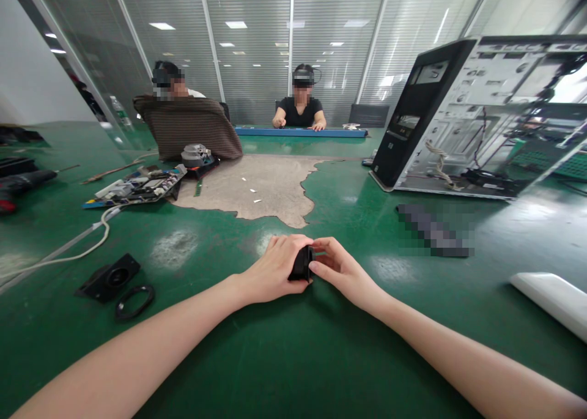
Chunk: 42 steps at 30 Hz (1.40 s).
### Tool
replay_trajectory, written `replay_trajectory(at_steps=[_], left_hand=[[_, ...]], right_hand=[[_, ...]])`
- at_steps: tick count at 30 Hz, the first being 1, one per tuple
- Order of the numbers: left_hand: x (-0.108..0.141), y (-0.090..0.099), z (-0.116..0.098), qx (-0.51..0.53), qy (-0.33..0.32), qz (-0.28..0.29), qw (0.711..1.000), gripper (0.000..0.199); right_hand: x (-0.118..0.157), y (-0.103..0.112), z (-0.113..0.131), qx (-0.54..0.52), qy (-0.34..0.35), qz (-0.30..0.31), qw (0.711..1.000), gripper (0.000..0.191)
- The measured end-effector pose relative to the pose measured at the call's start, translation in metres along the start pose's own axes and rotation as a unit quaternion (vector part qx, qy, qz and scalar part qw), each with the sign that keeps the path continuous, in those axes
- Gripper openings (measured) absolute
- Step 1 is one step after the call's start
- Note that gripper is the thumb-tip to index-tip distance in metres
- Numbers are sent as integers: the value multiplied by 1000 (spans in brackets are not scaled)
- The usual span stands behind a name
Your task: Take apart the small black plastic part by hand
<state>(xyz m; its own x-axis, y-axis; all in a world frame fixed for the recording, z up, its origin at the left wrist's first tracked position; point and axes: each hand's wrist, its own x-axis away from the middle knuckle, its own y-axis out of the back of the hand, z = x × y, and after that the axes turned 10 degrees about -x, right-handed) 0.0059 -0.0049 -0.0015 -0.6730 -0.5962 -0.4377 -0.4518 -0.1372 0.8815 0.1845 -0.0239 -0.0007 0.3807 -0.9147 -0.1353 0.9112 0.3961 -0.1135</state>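
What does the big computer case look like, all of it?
The case has a black front with openings. Its side is open, showing pale, metal-looking walls with holes and loose wires inside. It stands on the green table, at the right. Nobody touches it. The picture's edge cuts some off.

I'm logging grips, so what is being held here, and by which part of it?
A small black part: the left hand wraps its left side, and the right hand's fingertips touch its right edge.

Electronics workshop — open computer case (435,119), circuit board (137,186).
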Motion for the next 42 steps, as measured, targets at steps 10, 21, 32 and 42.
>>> replay_trajectory(at_steps=[10, 21, 32, 42], left_hand=[[0, 0, 0, -5, -4, 3, 1000, 62], [0, 0, 0, -5, -1, 6, 1000, 61], [0, -1, 0, -10, 0, 6, 1000, 61], [0, 0, 0, -8, 0, 12, 1000, 60]], right_hand=[[2, 0, 2, -26, -4, 16, 1000, 24], [0, -1, 3, -17, -13, 10, 1000, 26], [0, 1, -3, -16, 7, 3, 1000, 21], [3, 0, 4, -18, -10, 19, 1000, 25]])
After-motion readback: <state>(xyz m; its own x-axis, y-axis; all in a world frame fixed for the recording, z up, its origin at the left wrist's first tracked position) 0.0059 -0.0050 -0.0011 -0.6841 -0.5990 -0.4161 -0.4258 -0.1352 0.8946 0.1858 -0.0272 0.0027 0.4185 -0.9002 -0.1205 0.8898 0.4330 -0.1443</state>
